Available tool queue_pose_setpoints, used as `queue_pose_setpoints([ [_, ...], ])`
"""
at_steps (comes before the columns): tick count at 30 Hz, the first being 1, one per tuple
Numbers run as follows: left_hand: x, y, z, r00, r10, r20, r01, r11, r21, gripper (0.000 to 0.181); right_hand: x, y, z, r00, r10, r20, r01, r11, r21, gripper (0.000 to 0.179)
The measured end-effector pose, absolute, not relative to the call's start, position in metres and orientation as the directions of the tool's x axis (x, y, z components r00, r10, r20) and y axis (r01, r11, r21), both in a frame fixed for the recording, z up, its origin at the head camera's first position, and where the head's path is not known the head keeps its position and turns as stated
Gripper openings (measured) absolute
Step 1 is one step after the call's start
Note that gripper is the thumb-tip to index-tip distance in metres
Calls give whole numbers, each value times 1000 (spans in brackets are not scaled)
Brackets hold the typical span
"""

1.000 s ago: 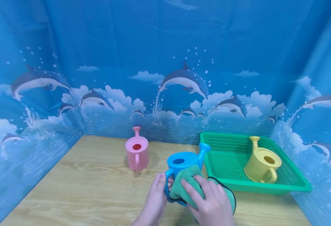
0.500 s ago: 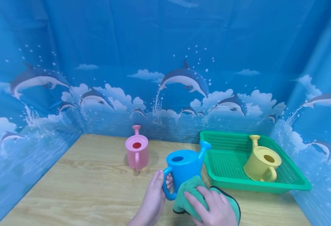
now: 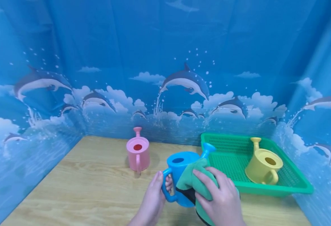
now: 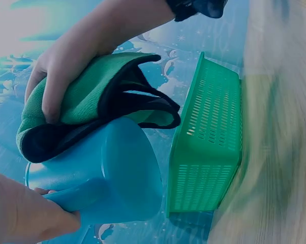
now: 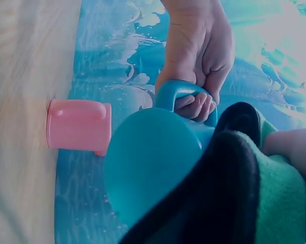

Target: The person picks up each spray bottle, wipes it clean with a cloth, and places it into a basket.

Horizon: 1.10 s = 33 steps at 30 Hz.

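Note:
A blue watering can (image 3: 179,171) is held up off the table, its spout pointing to the back right. My left hand (image 3: 153,196) grips it by the handle, fingers curled through the loop. My right hand (image 3: 220,194) holds a folded green cloth (image 3: 195,179) with black edging against the can's right side, just below the spout. In the left wrist view the cloth (image 4: 87,96) lies on the can's wall (image 4: 66,170). The can's bare round base (image 5: 148,162) faces the right wrist camera. Part of the can's body is hidden behind the cloth.
A pink watering can (image 3: 138,155) stands upright on the wooden table (image 3: 83,185), left of the blue one. At the right is a green plastic basket (image 3: 227,166) holding a yellow watering can (image 3: 262,166). A dolphin-print curtain (image 3: 154,47) surrounds the table's back and sides.
The cloth dropped toward the can's lower part half a second ago, then rose to its upper right side with my right hand. My left hand keeps its grip on the handle; the can has turned slightly.

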State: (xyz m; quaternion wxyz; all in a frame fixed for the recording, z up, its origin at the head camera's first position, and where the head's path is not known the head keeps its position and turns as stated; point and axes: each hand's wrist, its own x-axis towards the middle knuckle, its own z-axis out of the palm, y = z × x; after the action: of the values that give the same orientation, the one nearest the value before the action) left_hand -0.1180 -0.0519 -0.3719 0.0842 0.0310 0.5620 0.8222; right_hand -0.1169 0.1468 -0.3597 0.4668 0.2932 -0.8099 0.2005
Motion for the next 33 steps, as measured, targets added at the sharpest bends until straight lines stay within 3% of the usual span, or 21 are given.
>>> queue_pose_setpoints([
  [3, -118, -54, -371, -987, 154, -35, -88, -353, 932, 32, -116, 149, -365, -388, -323, 863, -681, 732, -33, 39],
  [7, -119, -57, -368, -991, 134, -9, -57, -354, 933, 32, -114, 153, -378, -342, -379, 860, -683, 728, 49, 34],
  [11, -119, -59, -366, -992, 128, -1, -45, -342, 939, 33, -110, 157, -388, -326, -407, 853, -685, 724, 84, 48],
  [16, -118, -60, -366, -988, 152, 18, -31, -315, 949, 33, -110, 159, -384, -350, -346, 870, -712, 702, -8, 43],
  [26, -116, -62, -368, -981, 189, 37, -21, -291, 957, 34, -122, 156, -352, -495, -221, 840, -699, 676, -234, 32],
  [33, -117, -65, -367, -984, 177, 7, -46, -297, 954, 33, -121, 154, -355, -493, -211, 844, -699, 673, -240, 37],
])
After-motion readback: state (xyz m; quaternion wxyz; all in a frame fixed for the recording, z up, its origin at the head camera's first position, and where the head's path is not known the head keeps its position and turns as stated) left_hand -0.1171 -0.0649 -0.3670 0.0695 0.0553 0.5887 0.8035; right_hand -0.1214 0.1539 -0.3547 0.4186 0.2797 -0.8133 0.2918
